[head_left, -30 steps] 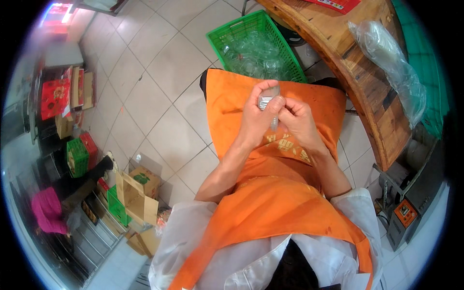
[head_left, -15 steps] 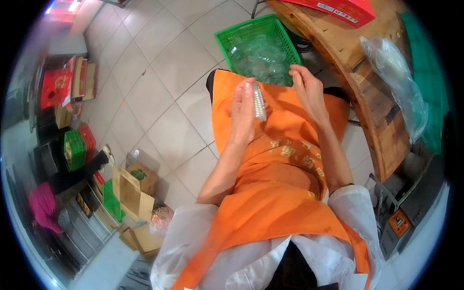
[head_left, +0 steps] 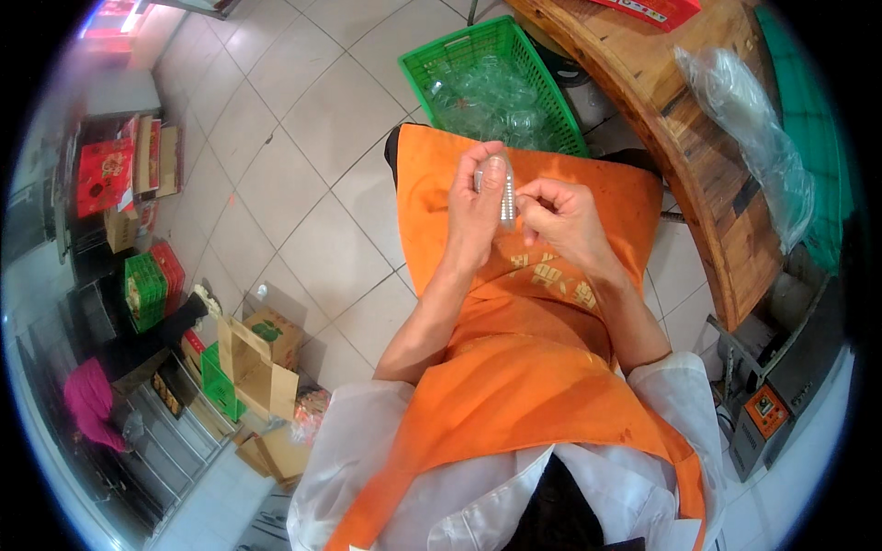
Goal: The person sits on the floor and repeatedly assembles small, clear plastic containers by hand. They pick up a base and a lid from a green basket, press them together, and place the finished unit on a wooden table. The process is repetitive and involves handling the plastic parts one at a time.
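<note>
An orange apron [head_left: 514,395] covers the person's lap. Beyond its far edge a green basket [head_left: 432,60] of clear plastic pieces sits on the tiled floor; right of the apron curves a wooden table [head_left: 661,101]. Above the apron, the left hand [head_left: 473,207] grips a small clear ribbed piece [head_left: 506,188] upright, and the right hand [head_left: 565,216] pinches its edge with curled fingers.

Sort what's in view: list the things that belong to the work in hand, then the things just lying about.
In hand:
- small clear plastic piece, in the grip of the left hand
- right hand, fingertips at that piece
- green basket of clear plastic pieces, just ahead

Lying about:
- clear plastic bag on the wooden counter
- cardboard boxes on the floor
- red cartons
</note>
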`<move>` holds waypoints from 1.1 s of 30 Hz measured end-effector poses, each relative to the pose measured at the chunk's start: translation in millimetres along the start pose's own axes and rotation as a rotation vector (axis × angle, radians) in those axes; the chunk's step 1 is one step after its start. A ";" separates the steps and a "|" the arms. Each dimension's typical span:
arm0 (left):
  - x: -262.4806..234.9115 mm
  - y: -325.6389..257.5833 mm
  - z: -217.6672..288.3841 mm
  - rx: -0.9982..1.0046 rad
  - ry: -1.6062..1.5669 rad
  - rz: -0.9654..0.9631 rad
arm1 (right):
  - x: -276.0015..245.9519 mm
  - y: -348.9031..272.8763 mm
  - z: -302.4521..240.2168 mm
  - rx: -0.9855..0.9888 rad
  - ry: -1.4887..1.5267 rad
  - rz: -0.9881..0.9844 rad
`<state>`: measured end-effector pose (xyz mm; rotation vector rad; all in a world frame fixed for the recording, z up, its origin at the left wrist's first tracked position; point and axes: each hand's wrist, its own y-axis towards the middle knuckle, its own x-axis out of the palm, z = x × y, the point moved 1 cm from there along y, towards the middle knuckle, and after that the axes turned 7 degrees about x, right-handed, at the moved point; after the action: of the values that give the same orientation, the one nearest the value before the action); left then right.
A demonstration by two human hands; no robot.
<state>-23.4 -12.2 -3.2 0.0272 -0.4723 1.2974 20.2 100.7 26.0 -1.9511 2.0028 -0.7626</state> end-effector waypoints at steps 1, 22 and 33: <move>0.1 -0.9 0.3 -0.008 -0.019 -0.002 | -0.1 -2.6 -3.0 0.027 0.007 -0.001; -6.2 9.6 3.1 -0.087 -0.070 0.100 | -47.7 67.6 10.5 -0.282 -0.358 0.493; 4.5 2.8 -1.1 0.035 0.092 0.044 | -1.7 2.0 5.5 -0.054 -0.043 0.051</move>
<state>-24.8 -7.0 -3.3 -0.0133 -0.3736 1.3436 21.5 101.2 20.1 -1.9212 2.0597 -0.6550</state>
